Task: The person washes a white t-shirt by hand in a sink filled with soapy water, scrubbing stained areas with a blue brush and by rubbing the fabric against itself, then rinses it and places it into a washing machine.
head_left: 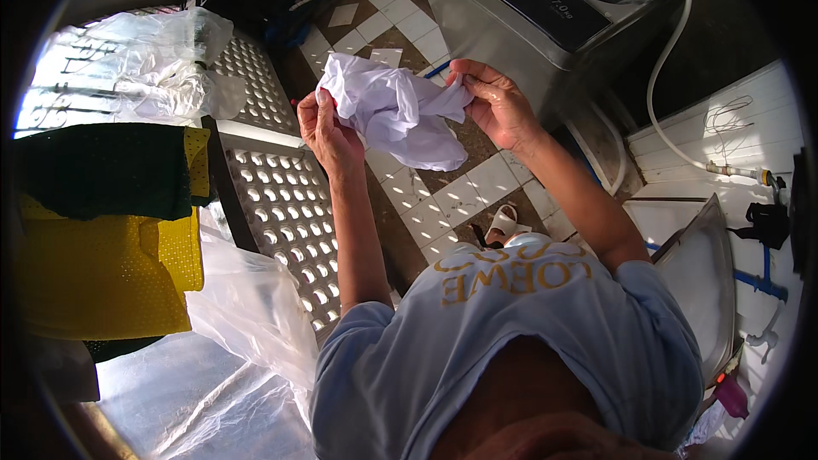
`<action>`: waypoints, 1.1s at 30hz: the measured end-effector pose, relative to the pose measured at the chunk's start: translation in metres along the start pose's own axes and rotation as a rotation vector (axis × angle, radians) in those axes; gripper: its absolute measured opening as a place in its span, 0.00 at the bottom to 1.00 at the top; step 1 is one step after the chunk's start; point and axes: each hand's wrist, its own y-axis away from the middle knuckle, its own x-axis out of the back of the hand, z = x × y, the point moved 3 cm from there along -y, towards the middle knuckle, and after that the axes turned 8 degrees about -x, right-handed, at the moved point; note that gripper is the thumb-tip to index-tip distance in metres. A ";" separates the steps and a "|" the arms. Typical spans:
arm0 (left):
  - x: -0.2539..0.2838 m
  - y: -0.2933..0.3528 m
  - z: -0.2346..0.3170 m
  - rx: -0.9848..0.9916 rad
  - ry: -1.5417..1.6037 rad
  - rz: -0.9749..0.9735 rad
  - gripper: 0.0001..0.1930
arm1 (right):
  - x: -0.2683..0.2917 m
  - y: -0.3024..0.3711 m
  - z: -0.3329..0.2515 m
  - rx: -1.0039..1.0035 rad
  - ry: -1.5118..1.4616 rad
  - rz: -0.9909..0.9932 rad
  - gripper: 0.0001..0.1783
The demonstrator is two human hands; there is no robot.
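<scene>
A crumpled white cloth garment (400,115) hangs in the air between my two hands, its exact kind hidden by the folds. My left hand (334,138) grips its left edge, the thumb up in front of the fabric. At the other end, my right hand (496,106) pinches a twisted corner of the cloth between thumb and fingers. The middle sags in loose folds over the tiled floor. Both forearms reach forward from my light blue shirt.
Ahead to the right stands a grey washing machine (511,21), with a white hose (665,60) beside it. On the left are perforated metal panels (277,217), clear plastic sheeting (247,290) and yellow and dark green mesh cloth (102,264). A blue pipe with a tap (761,285) runs along the right wall.
</scene>
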 end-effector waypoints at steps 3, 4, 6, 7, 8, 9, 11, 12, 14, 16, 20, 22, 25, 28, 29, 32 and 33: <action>0.012 -0.039 -0.003 -0.160 -0.126 -0.020 0.06 | 0.000 -0.051 -0.012 0.067 0.043 -0.107 0.14; 0.028 -0.058 -0.001 -0.201 -0.153 -0.007 0.06 | -0.009 -0.067 -0.021 0.109 0.121 -0.112 0.13; 0.054 -0.099 0.014 -0.258 -0.175 0.048 0.07 | -0.022 -0.096 -0.036 0.169 0.232 -0.142 0.12; 0.060 -0.118 0.022 -0.270 -0.166 0.090 0.07 | -0.023 -0.109 -0.039 0.203 0.291 -0.149 0.12; 0.066 -0.136 0.028 -0.268 -0.172 0.109 0.06 | -0.022 -0.127 -0.039 0.198 0.220 -0.140 0.12; 0.095 -0.162 0.031 -0.281 -0.222 0.090 0.07 | -0.027 -0.146 -0.034 0.166 0.289 -0.145 0.12; 0.128 -0.203 0.033 -0.284 -0.272 0.140 0.07 | -0.029 -0.186 -0.020 0.116 0.432 -0.134 0.12; 0.143 -0.223 0.034 -0.307 -0.299 0.161 0.07 | -0.024 -0.208 -0.015 0.138 0.496 -0.151 0.12; 0.181 -0.260 0.041 -0.367 -0.303 0.163 0.08 | -0.030 -0.239 -0.019 0.210 0.591 -0.157 0.13; 0.188 -0.281 0.038 -0.345 -0.334 0.206 0.09 | -0.039 -0.264 -0.027 0.264 0.642 -0.165 0.13; 0.197 -0.322 0.039 -0.364 -0.489 0.171 0.09 | -0.114 -0.313 -0.049 0.415 0.642 -0.386 0.11; 0.196 -0.343 0.041 -0.417 -0.453 0.159 0.08 | -0.158 -0.333 -0.062 0.638 0.648 -0.391 0.10; 0.195 -0.368 0.016 -0.372 -0.549 0.159 0.08 | -0.174 -0.378 -0.037 0.800 0.960 -0.217 0.09; 0.195 -0.389 -0.029 -0.296 -0.713 -0.182 0.08 | -0.170 -0.462 0.006 0.688 1.055 -0.329 0.07; 0.197 -0.396 -0.038 -0.251 -0.700 -0.192 0.06 | -0.183 -0.477 0.006 0.678 1.073 -0.359 0.07; 0.196 -0.430 -0.057 -0.245 -0.757 -0.265 0.06 | -0.212 -0.532 0.007 0.641 1.009 -0.446 0.07; 0.203 -0.443 -0.059 -0.216 -0.792 -0.278 0.08 | -0.220 -0.549 0.009 0.622 0.958 -0.483 0.07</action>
